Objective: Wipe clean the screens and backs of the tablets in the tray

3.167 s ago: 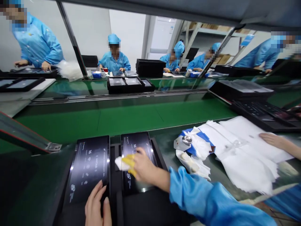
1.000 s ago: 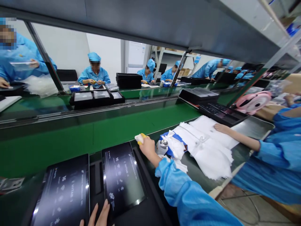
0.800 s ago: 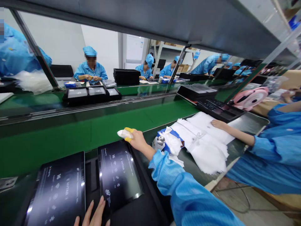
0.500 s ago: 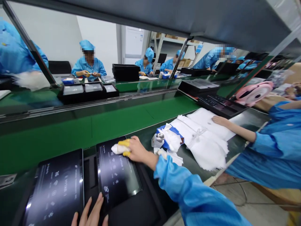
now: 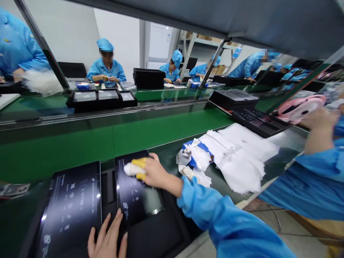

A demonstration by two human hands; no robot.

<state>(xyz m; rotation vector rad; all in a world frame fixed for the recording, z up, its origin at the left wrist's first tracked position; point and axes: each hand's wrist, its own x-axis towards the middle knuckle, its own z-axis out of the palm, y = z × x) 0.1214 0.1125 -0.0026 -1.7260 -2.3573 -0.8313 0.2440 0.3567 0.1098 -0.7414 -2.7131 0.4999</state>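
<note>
Two dark tablets lie side by side in a black tray (image 5: 161, 236) at the near edge of the bench. My right hand (image 5: 152, 173), with yellow finger cots, is closed on a small white cloth (image 5: 129, 168) pressed on the upper part of the right tablet (image 5: 135, 195). My left hand (image 5: 109, 240) lies flat with fingers spread at the bottom, between the left tablet (image 5: 71, 206) and the right one, touching the right tablet's lower left corner.
A pile of white wipes (image 5: 239, 157) and a small white bottle with a metal cap (image 5: 184, 156) lie to the right. A green conveyor belt (image 5: 80, 139) runs behind. A co-worker's sleeve (image 5: 309, 182) is at right; several people in blue work across the line.
My right hand came back from the bench beside the bottle onto the right tablet's top with the cloth. The co-worker's hand has lifted off the wipes. My left hand shows more.
</note>
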